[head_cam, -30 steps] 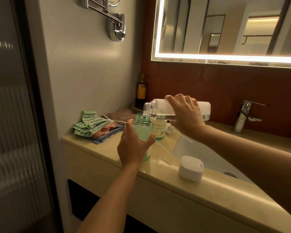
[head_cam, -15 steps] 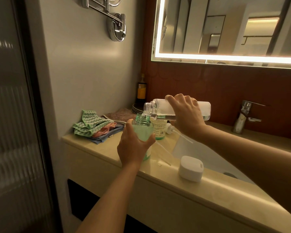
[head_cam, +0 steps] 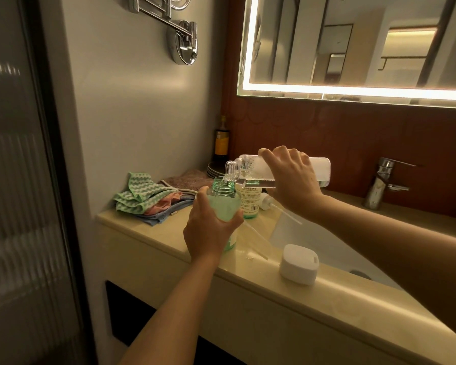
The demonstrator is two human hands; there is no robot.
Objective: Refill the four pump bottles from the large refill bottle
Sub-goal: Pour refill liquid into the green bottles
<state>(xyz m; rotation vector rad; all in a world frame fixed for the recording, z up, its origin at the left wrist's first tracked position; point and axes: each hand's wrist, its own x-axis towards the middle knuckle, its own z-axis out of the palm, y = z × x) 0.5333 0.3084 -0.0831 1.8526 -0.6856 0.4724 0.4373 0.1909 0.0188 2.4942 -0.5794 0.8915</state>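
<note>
refill bottle (head_cam: 250, 168) over green bottle (head_cam: 223, 204)

The light is dim and warm-toned; the brightest source is the glowing strip edging the mirror (head_cam: 353, 91) at upper right, slightly blown out. It puts a soft sheen on the front edge of the counter (head_cam: 353, 309) and on the chrome wall fitting (head_cam: 184, 47) at top centre. The left edge is blurred, and straight lines bow there.
</note>
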